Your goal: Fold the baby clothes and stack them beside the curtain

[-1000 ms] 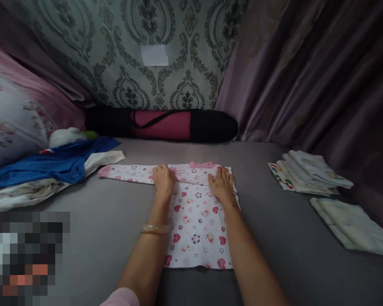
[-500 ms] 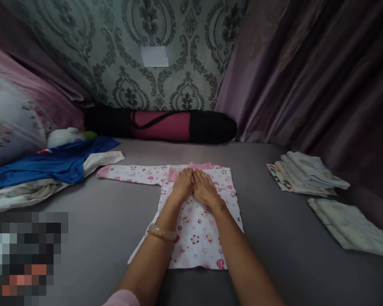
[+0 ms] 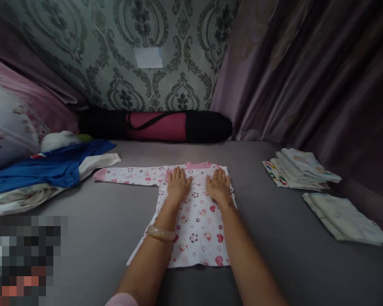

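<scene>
A small white long-sleeved shirt (image 3: 194, 216) with pink hearts and flowers lies on the grey sheet before me. Its left-side sleeve stretches out flat, ending in a pink cuff, while the other sleeve is folded across the upper chest. My left hand (image 3: 178, 185) rests flat on the folded sleeve, close to the pink cuff there. Flat on the shirt near its right edge, below the shoulder, is my right hand (image 3: 219, 185). Both hands have their fingers stretched out and hold nothing. A bangle circles my left wrist.
A stack of folded clothes (image 3: 303, 168) and a single folded garment (image 3: 347, 219) lie to the right. Blue and white clothes (image 3: 47, 165) are heaped at the left. A black and magenta bag (image 3: 159, 125) spans the back by the patterned wall. Grey sheet (image 3: 92, 238) surrounds the shirt.
My hands have moved apart, from side by side at the shirt's upper middle to its left and right sides. The view has shifted slightly.
</scene>
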Tool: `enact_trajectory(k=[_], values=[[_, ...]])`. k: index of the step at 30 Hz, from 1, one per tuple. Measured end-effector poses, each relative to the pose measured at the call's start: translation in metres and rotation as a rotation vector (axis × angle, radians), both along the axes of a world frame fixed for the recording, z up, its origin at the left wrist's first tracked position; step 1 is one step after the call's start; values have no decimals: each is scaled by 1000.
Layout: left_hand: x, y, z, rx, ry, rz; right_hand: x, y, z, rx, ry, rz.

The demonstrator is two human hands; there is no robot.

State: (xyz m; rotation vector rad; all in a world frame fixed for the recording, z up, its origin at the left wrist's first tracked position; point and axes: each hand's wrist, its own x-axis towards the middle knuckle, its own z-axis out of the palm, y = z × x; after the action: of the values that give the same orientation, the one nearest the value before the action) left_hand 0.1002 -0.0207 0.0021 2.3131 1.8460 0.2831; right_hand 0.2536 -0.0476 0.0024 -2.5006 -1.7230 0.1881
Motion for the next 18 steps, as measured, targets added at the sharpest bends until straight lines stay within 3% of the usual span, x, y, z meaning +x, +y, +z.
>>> enact_trajectory(k=[11,18], values=[[-7,2,-10,78,-34,164,10,2,-8,138,-13,-173],[-8,5,-12,34,-76,145,11,4,-10,145,15,-172]])
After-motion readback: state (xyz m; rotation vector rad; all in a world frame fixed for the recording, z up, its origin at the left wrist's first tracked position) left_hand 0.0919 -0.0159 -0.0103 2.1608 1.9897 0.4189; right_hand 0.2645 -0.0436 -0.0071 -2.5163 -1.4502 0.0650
